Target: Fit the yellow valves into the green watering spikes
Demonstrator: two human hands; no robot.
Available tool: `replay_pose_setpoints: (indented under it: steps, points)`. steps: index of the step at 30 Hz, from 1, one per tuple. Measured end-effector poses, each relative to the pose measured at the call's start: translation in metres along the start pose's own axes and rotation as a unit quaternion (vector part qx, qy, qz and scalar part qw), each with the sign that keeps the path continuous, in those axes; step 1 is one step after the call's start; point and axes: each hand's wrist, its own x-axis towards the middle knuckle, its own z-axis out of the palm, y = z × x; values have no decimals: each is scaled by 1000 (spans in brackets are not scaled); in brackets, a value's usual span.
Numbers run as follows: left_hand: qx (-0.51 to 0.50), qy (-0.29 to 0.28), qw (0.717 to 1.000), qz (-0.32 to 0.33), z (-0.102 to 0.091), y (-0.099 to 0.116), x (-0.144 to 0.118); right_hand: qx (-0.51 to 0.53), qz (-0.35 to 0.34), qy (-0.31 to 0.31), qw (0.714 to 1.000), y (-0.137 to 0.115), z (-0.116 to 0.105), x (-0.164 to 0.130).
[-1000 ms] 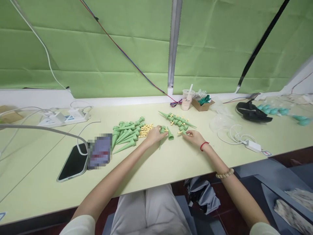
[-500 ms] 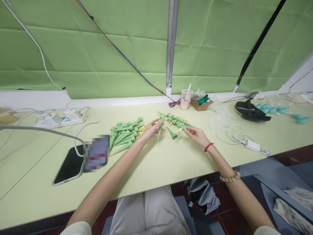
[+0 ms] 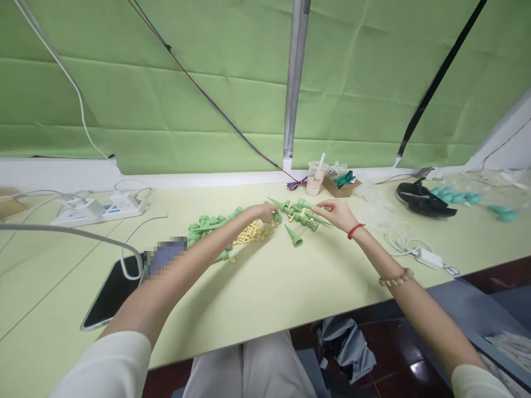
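Observation:
My left hand [image 3: 264,212] reaches forward over a heap of small yellow parts [image 3: 250,232], its fingers closed around the wide end of a green cone [image 3: 276,218]. To its left lies a pile of plain green cones [image 3: 206,226]. My right hand [image 3: 338,213] hovers at a second pile of green cones with yellow fittings [image 3: 302,211], fingertips pinched together and touching it; whether they grip anything is hidden. One loose green cone [image 3: 295,236] lies on the pale table [image 3: 290,276] between my hands.
A phone [image 3: 111,283] with a grey cable lies near left, a power strip [image 3: 103,209] behind it. A drink cup [image 3: 315,177] and cardboard box [image 3: 341,183] stand by the wall. A black headset [image 3: 421,199], teal parts [image 3: 456,197] and a white charger [image 3: 423,256] sit right.
Both hands moved farther from me: the left carried its green cone over the yellow parts, the right went up onto the fitted-cone pile. The camera tilted slightly.

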Motion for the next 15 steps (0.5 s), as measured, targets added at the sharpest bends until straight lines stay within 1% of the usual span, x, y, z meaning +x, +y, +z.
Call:
replay_pose_setpoints:
  steps: [2,3,5,7,12,14,15]
  points:
    - [-5,-3,1000,-4,-3,4,13,-23,-7,-12,1000,-5,-5,10]
    - [-7,-3,1000,-4,-4,4,17,-18,-4,-22,1000,-6,-5,14]
    - [-7,3,1000,5,-6,5,22,18,20,-31,999,-6,-4,20]
    - [-8,19,1000,20,-8,5,24,58,53,-16,997,-4,0,26]
    - [-18,101,994,41,-8,-2,24,113,90,59,988,3,11,40]
    - [-17,135,990,45,-2,-7,22,135,114,67,982,2,13,46]
    - [-12,150,987,51,1,-9,21,141,123,59,981,1,14,49]
